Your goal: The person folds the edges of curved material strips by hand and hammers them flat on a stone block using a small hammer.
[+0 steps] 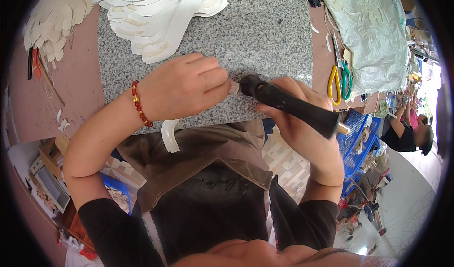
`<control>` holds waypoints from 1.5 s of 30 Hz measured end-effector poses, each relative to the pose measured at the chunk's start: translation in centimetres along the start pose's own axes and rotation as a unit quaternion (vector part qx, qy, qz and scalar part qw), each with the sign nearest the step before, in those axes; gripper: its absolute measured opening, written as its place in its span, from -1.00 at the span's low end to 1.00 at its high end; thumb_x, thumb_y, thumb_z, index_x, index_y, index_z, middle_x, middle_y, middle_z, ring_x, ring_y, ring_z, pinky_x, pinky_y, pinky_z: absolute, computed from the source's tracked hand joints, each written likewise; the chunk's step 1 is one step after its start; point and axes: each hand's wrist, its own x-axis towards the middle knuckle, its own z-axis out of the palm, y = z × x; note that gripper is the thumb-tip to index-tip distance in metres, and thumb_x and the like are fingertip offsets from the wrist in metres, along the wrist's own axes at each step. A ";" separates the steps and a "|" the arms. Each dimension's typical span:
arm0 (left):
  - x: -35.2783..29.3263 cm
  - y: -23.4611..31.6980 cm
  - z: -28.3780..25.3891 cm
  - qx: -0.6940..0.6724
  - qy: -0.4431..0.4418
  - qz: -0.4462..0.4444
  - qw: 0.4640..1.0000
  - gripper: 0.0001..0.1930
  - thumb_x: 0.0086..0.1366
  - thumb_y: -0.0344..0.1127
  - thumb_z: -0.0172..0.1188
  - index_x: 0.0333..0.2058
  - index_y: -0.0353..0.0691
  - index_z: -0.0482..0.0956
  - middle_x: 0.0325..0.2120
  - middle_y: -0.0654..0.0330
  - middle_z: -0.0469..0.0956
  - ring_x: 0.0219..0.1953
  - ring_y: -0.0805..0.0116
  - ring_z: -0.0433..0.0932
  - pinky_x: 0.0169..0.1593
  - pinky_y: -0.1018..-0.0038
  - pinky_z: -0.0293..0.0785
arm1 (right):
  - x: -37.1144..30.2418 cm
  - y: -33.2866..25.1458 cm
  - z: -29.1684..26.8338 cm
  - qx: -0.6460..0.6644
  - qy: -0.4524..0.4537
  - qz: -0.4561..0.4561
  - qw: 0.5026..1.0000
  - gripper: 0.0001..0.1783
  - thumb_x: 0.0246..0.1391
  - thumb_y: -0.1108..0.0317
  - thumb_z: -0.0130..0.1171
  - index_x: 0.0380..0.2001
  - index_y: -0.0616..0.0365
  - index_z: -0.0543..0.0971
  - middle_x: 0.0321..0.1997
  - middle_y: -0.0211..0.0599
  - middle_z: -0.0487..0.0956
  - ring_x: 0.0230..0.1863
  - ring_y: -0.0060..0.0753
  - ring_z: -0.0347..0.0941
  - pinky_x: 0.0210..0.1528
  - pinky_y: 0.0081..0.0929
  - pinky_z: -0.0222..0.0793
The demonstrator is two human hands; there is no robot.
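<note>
- Lying flat on the bench (71, 92), grey granite slab (265, 35): hard, level backing for blows, set right at the near edge within easy reach.
- Heaped at the slab's far end, cut cream pieces (156, 11); more of them piled off to the far left (52, 25), kept out of the striking spot.
- Parked to the right, well apart from the work: pale sack (373, 35), with yellow scissors (335, 82) and green scissors (347, 80) just beside it.
- Pressing down near the slab's front edge, left hand (182, 84), fingers together and pinched on a small cream piece (233, 87), apparently to pin it flat and keep it from shifting.
- Wrapped round a black mallet (288, 103), right hand (302, 125), fingers clamped on the handle; head of the tool touching or just beside the small piece, angled low over it.
- Hanging off the slab's front edge toward the lap, a cream strip (170, 134), likely set aside.
</note>
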 end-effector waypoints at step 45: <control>-3.7 3.9 0.5 -0.050 0.133 -0.232 0.962 -0.68 0.04 -0.43 0.44 -0.18 -0.25 0.68 -0.29 0.19 0.54 -0.25 0.20 0.53 -0.22 0.34 0.46 | 2.7 -1.1 1.5 0.026 -0.037 -0.061 0.997 -0.72 0.17 0.17 0.35 -0.28 0.07 0.49 -0.47 -0.21 0.53 -0.52 -0.01 0.56 -0.53 -0.18 0.41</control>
